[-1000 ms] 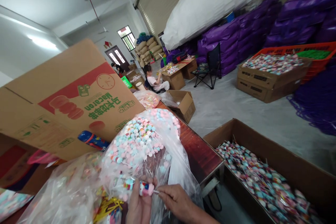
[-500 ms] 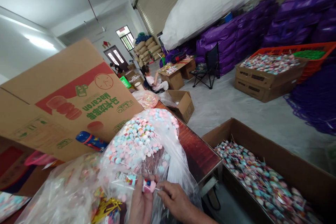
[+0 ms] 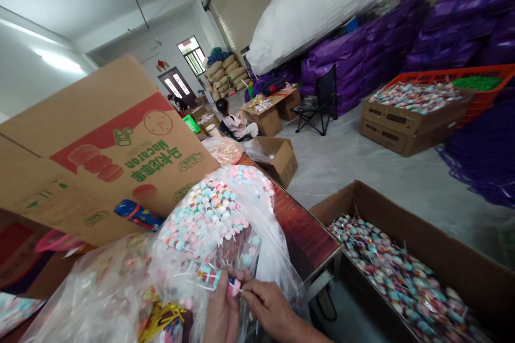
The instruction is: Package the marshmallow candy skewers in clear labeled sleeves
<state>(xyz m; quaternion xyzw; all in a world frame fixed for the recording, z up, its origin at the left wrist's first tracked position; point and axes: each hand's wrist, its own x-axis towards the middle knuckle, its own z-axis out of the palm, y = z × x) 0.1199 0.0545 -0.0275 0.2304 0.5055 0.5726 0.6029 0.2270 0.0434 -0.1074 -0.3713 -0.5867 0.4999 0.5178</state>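
My left hand (image 3: 223, 305) is closed around a candy skewer (image 3: 208, 275), a stick of pink, blue and coloured sweets in a clear printed wrapper. The skewer lies tilted, its pink end toward the right. At that end my right hand (image 3: 271, 308) pinches the thin white stick between thumb and fingers; whether it also grips a tie is too small to tell. Beneath both hands spreads a clear plastic bag (image 3: 277, 257). Many unwrapped candy skewers (image 3: 213, 203) lie heaped on it just beyond. Gold twist ties (image 3: 163, 321) sit left of my left hand.
A large Macaron carton (image 3: 104, 139) and a blue bottle (image 3: 139, 215) stand at the left. Right of the red-brown table (image 3: 303, 233) is a deep box (image 3: 462, 246) of wrapped skewers. Farther off are a folding chair (image 3: 324, 96), purple sacks (image 3: 341, 59) and a seated person (image 3: 237, 124).
Both hands keep their hold at the skewer's pink end. The skewer and my left hand have shifted slightly right and down.
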